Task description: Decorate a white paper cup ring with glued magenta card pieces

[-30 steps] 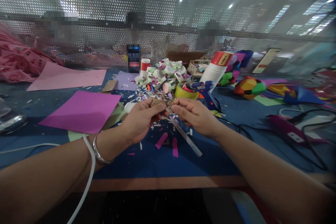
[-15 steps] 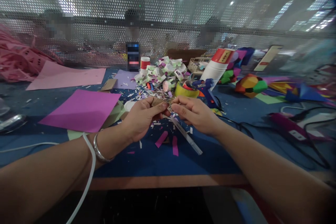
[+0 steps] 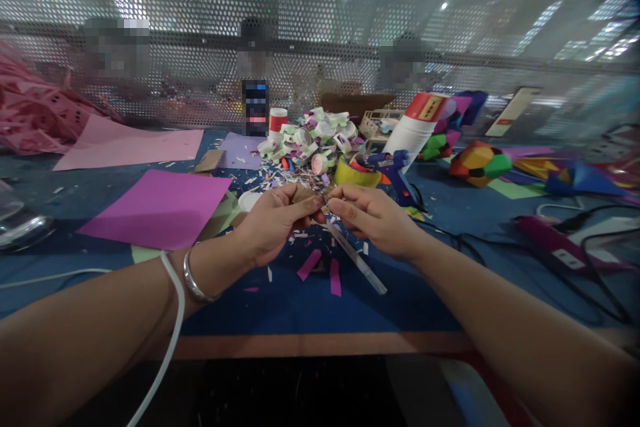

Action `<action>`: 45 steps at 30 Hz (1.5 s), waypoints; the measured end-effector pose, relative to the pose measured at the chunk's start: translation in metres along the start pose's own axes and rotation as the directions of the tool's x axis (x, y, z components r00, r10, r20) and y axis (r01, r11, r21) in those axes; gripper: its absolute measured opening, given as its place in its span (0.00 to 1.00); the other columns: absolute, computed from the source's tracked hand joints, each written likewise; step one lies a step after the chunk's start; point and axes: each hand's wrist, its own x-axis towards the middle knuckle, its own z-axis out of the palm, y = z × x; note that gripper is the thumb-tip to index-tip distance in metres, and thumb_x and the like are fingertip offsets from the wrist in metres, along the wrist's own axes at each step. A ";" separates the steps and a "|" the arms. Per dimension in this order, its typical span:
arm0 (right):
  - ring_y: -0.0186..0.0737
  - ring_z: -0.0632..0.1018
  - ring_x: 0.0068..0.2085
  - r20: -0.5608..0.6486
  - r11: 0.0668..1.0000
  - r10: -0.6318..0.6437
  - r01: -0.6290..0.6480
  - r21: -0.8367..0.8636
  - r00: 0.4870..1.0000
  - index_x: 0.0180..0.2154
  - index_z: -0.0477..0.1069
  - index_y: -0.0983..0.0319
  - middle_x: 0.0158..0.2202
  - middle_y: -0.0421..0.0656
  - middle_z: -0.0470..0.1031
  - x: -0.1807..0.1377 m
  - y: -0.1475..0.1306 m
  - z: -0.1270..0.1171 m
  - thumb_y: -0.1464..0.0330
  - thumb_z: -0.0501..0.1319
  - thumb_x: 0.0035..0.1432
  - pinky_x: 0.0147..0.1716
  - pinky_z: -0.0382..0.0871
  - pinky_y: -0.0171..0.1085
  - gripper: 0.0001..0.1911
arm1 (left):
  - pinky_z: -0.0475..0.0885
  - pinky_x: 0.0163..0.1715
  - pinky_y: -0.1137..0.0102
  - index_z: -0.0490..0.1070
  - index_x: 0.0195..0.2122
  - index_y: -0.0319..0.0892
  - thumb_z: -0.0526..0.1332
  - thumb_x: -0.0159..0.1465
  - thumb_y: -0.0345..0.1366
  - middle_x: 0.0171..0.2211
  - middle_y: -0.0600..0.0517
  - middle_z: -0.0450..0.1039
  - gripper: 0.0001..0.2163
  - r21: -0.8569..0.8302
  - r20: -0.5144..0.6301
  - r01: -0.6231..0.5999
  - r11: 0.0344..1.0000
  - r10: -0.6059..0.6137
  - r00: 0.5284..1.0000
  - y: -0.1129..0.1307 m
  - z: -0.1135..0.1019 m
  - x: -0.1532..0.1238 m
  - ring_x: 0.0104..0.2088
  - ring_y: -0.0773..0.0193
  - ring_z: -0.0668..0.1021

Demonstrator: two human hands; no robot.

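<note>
My left hand [image 3: 280, 220] and my right hand [image 3: 375, 217] meet over the middle of the blue table, fingertips almost touching. Both are closed in a pinch; whatever sits between the fingertips is too small and blurred to name. Below them lie two magenta paper strips [image 3: 335, 277] and a slim whitish pen-like stick [image 3: 363, 265], slanting down to the right. Just beyond the hands, paper scraps are scattered before a heap of small white, green and purple paper pieces [image 3: 310, 140]. A blue glue gun [image 3: 397, 177] stands behind my right hand, beside a yellow tape roll [image 3: 353, 173].
Left of the hands lie a magenta sheet [image 3: 157, 210] and a pink sheet [image 3: 130, 143]. A leaning stack of white cups [image 3: 410, 133] and a colourful paper ball [image 3: 480, 161] stand back right. Cables run to a purple power strip [image 3: 565, 250]. A white cord [image 3: 175, 307] crosses my left forearm.
Both hands keep their pinch at nearly the same spot. The whole view has shifted very slightly; nothing on the table has visibly moved.
</note>
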 end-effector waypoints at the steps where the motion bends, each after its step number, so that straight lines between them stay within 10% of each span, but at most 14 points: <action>1: 0.26 0.53 0.19 0.004 1.000 0.002 -0.002 -0.007 1.000 0.37 0.69 0.62 0.19 0.30 0.52 0.000 0.000 0.000 0.51 0.57 0.67 0.17 0.44 0.32 0.20 | 0.61 0.28 0.74 0.64 0.22 0.40 0.69 0.60 0.32 0.20 0.55 0.70 0.15 0.011 -0.002 -0.008 1.000 0.008 1.000 0.000 0.000 0.000 0.27 0.71 0.73; 18: 0.26 0.53 0.18 -0.135 0.971 0.112 -0.079 0.224 0.984 0.32 0.63 0.59 0.20 0.30 0.52 0.004 0.006 0.003 0.51 0.61 0.65 0.15 0.44 0.29 0.20 | 0.58 0.27 0.72 0.70 0.25 0.39 0.68 0.62 0.35 0.25 0.54 0.71 0.11 0.152 0.024 -0.016 0.988 0.012 1.000 -0.003 0.001 -0.001 0.25 0.72 0.65; 34: 0.26 0.54 0.18 0.002 0.987 0.067 -0.066 0.145 0.998 0.35 0.67 0.61 0.18 0.30 0.52 0.000 -0.002 0.000 0.51 0.60 0.65 0.16 0.43 0.30 0.19 | 0.53 0.26 0.70 0.71 0.24 0.41 0.66 0.63 0.39 0.23 0.55 0.64 0.12 0.262 0.125 -0.070 0.962 0.038 0.991 0.000 0.001 -0.004 0.25 0.70 0.63; 45: 0.26 0.54 0.18 -0.011 0.981 0.089 -0.086 0.172 0.996 0.35 0.67 0.61 0.20 0.29 0.51 0.000 -0.003 0.001 0.49 0.61 0.64 0.16 0.45 0.29 0.21 | 0.63 0.31 0.71 0.74 0.34 0.40 0.64 0.65 0.41 0.31 0.52 0.73 0.09 0.290 -0.045 -0.096 0.952 0.114 0.992 0.000 0.000 -0.006 0.31 0.67 0.72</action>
